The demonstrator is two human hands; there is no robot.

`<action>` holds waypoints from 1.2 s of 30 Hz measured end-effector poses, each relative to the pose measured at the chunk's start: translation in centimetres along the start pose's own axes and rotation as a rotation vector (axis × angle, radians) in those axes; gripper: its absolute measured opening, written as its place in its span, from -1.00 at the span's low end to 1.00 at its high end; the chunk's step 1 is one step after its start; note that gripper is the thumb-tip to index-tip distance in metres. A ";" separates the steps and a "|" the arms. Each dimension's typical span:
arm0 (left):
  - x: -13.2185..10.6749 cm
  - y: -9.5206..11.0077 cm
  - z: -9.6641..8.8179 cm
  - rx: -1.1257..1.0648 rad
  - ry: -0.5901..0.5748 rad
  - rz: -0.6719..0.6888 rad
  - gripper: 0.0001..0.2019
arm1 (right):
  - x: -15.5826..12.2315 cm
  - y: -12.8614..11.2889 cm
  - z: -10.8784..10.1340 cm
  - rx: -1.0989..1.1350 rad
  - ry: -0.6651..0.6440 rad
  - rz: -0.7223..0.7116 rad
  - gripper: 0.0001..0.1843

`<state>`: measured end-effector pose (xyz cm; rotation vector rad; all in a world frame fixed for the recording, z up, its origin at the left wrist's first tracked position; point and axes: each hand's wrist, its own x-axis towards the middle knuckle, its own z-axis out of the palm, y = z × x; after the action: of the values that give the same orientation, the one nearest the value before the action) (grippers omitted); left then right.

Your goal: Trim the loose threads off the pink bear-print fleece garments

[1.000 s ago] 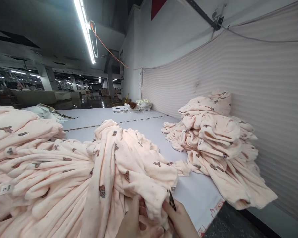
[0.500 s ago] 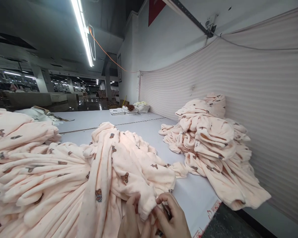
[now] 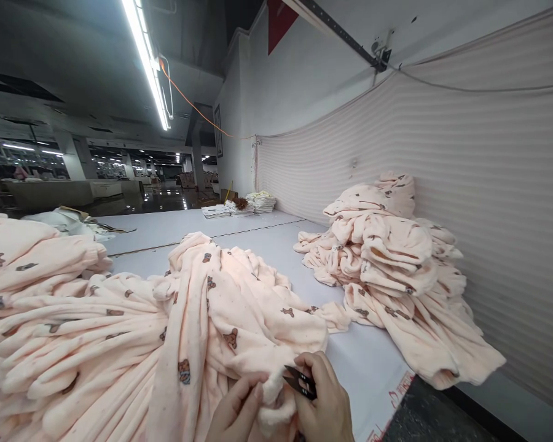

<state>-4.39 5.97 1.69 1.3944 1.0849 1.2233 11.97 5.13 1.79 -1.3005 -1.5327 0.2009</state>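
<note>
A peach fleece garment (image 3: 239, 313) with small brown bear prints lies bunched in front of me on the white table (image 3: 368, 362). My left hand (image 3: 235, 411) pinches a fold of its edge at the bottom of the view. My right hand (image 3: 325, 405) is closed around small black thread snips (image 3: 299, 380), whose blades point left at the pinched fold. Both wrists run off the bottom edge.
A big heap of the same garments (image 3: 50, 319) fills the left. Another pile (image 3: 391, 258) leans against the striped fabric-covered wall (image 3: 488, 184) at right. Small stacks of pale cloth (image 3: 244, 205) sit far down the table. The table's front edge (image 3: 396, 393) is at lower right.
The snips have swung from pointing upward to lying flat and pointing left at the fold. My left hand has shifted its pinch on the garment edge. The view has tilted slightly.
</note>
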 end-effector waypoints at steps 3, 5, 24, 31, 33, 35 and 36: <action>0.5 0.1 -0.6 -0.294 -0.078 -0.200 -0.60 | 0.5 -0.5 -0.1 -0.022 -0.089 -0.002 -0.87; 0.7 -0.1 -0.7 -0.502 -0.143 -0.282 -0.61 | 0.6 -0.8 -0.6 0.006 -0.180 0.011 -0.89; 0.1 2.9 -0.1 -0.872 -0.448 -0.404 -0.70 | 0.2 -1.7 -3.1 -0.063 -0.397 -0.146 -0.69; 0.7 4.2 -2.9 -0.317 -0.042 -0.220 -0.72 | -1.1 0.6 -3.9 0.249 -0.275 0.042 -0.75; 1.2 5.6 -5.1 -0.202 0.170 -0.063 -0.70 | -2.7 2.6 -4.2 0.162 -0.288 0.152 -0.64; 1.7 7.0 -7.0 -0.326 0.253 -0.022 -0.71 | -4.4 4.4 -4.0 -0.007 -0.332 0.219 -0.52; 1.9 7.4 -7.6 -0.411 0.259 -0.042 -0.72 | -5.1 5.0 -3.7 -0.083 -0.344 0.226 -0.50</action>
<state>-11.56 7.49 9.65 0.9147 0.9587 1.5247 17.11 1.32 -3.14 -1.5660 -1.6909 0.5333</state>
